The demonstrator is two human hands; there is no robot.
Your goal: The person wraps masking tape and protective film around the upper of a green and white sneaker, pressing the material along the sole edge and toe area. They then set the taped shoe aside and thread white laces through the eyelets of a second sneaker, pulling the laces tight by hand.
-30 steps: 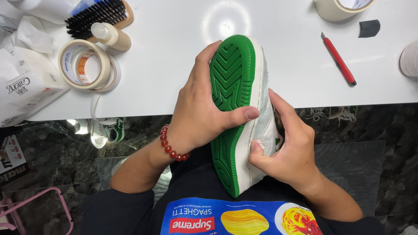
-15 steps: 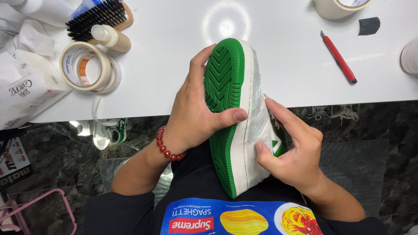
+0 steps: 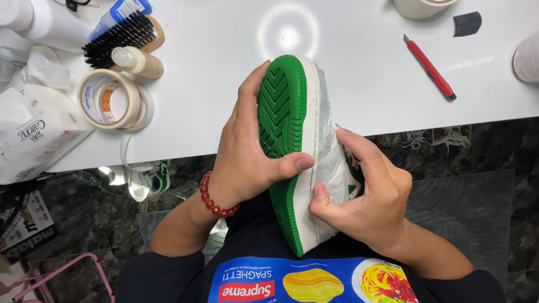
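White table (image 3: 348,62) behind; hands (image 3: 247,163) hide sneaker's (image 3: 286,112) upper.

Left hand (image 3: 247,163) grips the sneaker (image 3: 306,168) sole-up at the white table (image 3: 348,84) edge, right hand (image 3: 368,196) pinching what looks like tape on its side. Tape roll (image 3: 109,101) sits far left of the shoe.

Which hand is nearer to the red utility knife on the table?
Right. The right hand grips the shoe's side below the red knife; the left hand wraps the green sole, farther away.
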